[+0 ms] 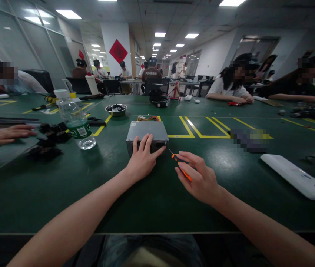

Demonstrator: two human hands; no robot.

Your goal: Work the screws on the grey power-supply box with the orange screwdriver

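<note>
My right hand (199,180) grasps an orange-and-black screwdriver (177,158), its tip by the near right corner of the grey power supply unit (152,129); I can't tell whether it is seated. My left hand (142,163) lies unclenched on that unit, fingers over its near top edge, with the unit resting on the green tabletop (135,207). I judge it best to line the shaft up squarely, press firmly before turning, and let my left hand stop the casing sliding. A water bottle (81,130) stands left of the unit; a metal bowl (115,114) sits beyond the unit, to its left.
</note>
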